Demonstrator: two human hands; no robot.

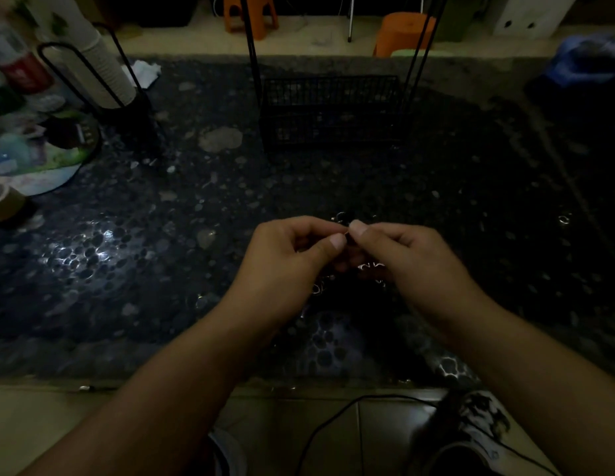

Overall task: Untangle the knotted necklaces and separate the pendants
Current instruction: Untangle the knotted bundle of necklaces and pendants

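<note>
Your left hand (292,255) and right hand (398,252) both pinch the thin silvery tangled necklace chains (347,235) just above the dark pebble-patterned tabletop (161,235). Glinting loops hang bunched beneath your fingers, so the knot looks unsolved; no pendant shows separated yet.

Very dim, grainy view; glare glints off the desk (93,245) at nine o'clock, corners bend and blur, top left smeared.

- A dim home room, by the look of it: a dark pebble-patterned bench (134,242) on a pale tiled floor (41,424).
- Beyond the fingers (337,240): orange plastic stools (402,32), a black wire basket (330,111).
- Far left of them: stacked paper cups (103,63), a tape roll (3,201).
</note>
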